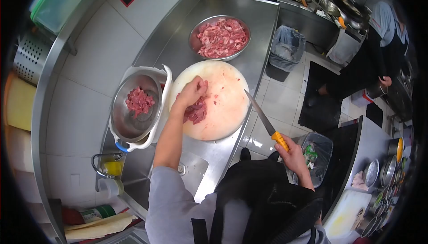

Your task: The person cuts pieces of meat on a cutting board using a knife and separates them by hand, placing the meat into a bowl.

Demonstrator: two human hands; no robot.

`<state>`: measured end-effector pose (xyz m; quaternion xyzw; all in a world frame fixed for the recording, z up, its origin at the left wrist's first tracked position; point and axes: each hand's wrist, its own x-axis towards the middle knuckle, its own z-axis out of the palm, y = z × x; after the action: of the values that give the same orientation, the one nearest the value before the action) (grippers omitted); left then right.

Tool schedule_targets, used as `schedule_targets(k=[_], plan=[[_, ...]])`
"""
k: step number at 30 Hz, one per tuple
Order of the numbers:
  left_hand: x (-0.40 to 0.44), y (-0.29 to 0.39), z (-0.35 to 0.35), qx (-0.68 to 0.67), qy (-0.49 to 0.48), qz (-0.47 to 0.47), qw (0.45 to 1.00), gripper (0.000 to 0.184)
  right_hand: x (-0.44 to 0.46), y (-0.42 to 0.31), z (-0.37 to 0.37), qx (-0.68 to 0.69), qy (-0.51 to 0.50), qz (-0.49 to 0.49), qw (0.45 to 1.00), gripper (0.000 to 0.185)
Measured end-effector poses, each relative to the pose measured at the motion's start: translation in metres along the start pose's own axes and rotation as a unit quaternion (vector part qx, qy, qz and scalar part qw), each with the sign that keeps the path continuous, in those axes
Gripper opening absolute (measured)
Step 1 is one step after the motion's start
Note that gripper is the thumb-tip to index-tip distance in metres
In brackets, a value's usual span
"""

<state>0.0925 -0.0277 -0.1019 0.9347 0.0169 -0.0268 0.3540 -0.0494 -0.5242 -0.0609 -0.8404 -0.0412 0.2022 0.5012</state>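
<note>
Red raw meat (pixel 196 114) lies heaped on the left part of a round, pale cutting board (pixel 229 114).
The left hand (pixel 190 94) is curled closed over the heap, a piece of meat (pixel 203 87) showing at its fingertips; good handling here means picking up with tucked fingers and keeping the small, slick scraps together. The right hand (pixel 294 155) grips the yellow handle of a long knife (pixel 264 118), its tip near the board's right edge; that blade is best kept angled away while the bare fingers work. Beyond the board sits a full steel bowl (pixel 194 42); to the left, a second metal bowl (pixel 127 126) with less meat rests in a white tub (pixel 143 144).
</note>
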Motion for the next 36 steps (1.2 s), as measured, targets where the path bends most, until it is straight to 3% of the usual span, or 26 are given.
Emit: schedule_targets(k=[1,3,5,9,13,15,18,19,20,21,23,25,27,31,33,34,36], plan=[[-0.003,0.005,-0.006,-0.139,0.035,-0.012,0.990,0.012,0.001,-0.004,0.000,0.001,-0.001,-0.011,1.000,0.049],[-0.005,0.029,-0.023,-0.139,0.049,0.006,0.989,0.009,0.002,-0.011,0.000,0.001,0.001,-0.024,1.000,0.049],[-0.009,0.048,-0.029,-0.278,0.059,0.000,0.959,0.011,0.002,-0.018,0.000,-0.007,-0.017,-0.024,1.000,0.049],[-0.011,0.065,-0.024,-0.337,0.047,0.058,0.938,0.017,0.005,-0.021,0.003,-0.012,-0.027,-0.009,1.000,0.050],[-0.032,0.105,-0.008,-0.349,0.060,0.051,0.934,0.021,0.005,-0.019,0.003,-0.006,-0.032,-0.010,0.999,0.050],[-0.046,0.118,0.023,-0.482,0.104,0.034,0.869,0.026,0.008,-0.014,0.004,-0.008,-0.034,-0.003,0.999,0.051],[-0.075,0.101,0.095,-0.465,0.102,-0.039,0.879,0.032,0.007,0.003,0.010,0.002,-0.018,-0.025,1.000,0.050],[-0.088,0.085,0.116,-0.255,0.102,-0.058,0.960,0.031,0.007,0.004,0.011,0.010,-0.019,-0.022,1.000,0.049],[-0.092,0.076,0.125,-0.032,0.096,-0.070,0.992,0.030,0.010,0.004,0.011,0.018,-0.017,-0.023,0.999,0.049],[-0.093,0.075,0.122,-0.032,0.095,-0.072,0.992,0.030,0.013,0.001,0.010,0.018,-0.018,-0.021,0.999,0.049],[-0.107,0.071,0.115,-0.034,0.185,-0.079,0.979,0.033,0.009,-0.004,0.008,0.003,-0.037,-0.015,0.999,0.049],[-0.112,0.077,0.100,-0.031,0.190,-0.095,0.977,0.027,0.010,-0.002,0.012,0.026,-0.045,-0.004,0.999,0.049],[-0.111,0.071,0.097,0.013,0.230,0.060,0.971,0.021,0.012,-0.003,0.017,0.050,-0.051,0.008,0.997,0.049],[-0.103,0.083,0.104,0.054,0.192,0.158,0.967,0.020,0.015,-0.007,0.020,0.050,-0.076,0.011,0.996,0.050],[-0.096,0.090,0.111,0.086,0.125,0.199,0.968,0.040,0.015,-0.006,0.022,0.040,-0.083,0.011,0.996,0.050],[-0.093,0.091,0.109,0.086,0.124,0.199,0.968,0.040,0.015,-0.004,0.022,0.029,-0.077,0.005,0.997,0.051],[-0.085,0.090,0.107,0.016,0.119,0.152,0.981,0.055,0.014,0.002,0.022,0.017,-0.069,0.003,0.997,0.051]])
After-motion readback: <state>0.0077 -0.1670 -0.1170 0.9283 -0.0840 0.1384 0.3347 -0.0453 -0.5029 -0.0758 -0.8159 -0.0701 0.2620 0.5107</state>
